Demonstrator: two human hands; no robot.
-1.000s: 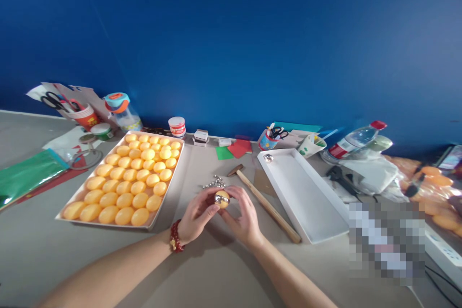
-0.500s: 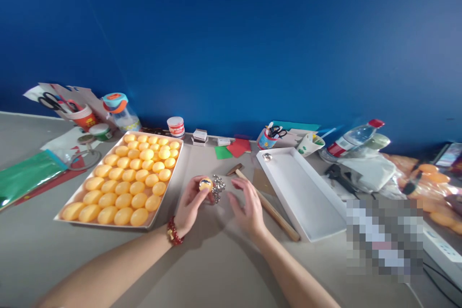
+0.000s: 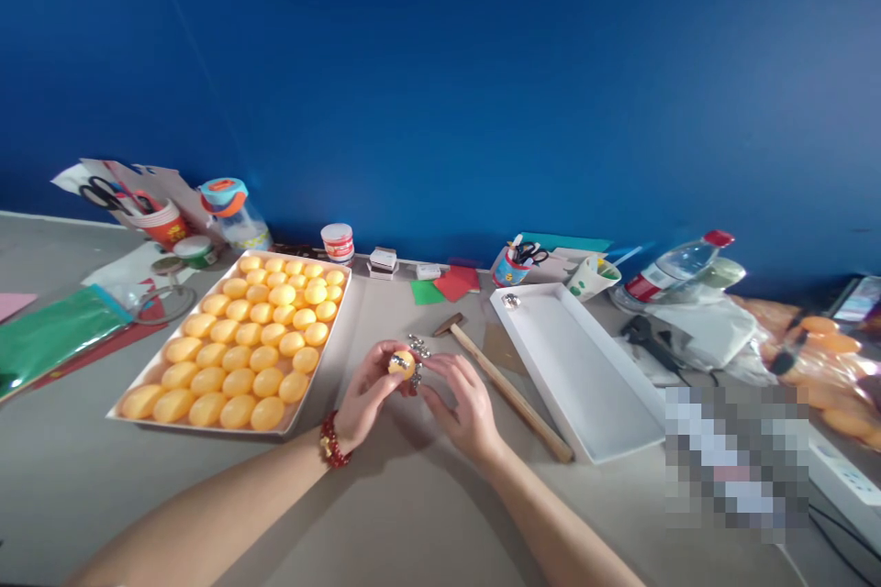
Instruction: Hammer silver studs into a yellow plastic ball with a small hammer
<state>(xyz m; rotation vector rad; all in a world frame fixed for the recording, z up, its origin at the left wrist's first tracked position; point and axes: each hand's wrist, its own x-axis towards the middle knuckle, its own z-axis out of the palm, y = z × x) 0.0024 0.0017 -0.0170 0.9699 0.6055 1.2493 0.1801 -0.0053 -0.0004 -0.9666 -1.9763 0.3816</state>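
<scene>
Yellow ball (image 3: 403, 371), smooth, round, shiny silvery band (image 3: 400, 361); left fingers (image 3: 384, 388) gripping.

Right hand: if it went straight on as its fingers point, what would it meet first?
Probably the yellow ball in the left hand; the silvery metal pieces show close to that line too, but their depth is unclear.

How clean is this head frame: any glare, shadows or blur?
Head view: white glints on the green plastic packet; soft shadows on the tabletop between the forearms; pixelated patch at right; metal pieces by the yellow-orange ball blur together.
</scene>
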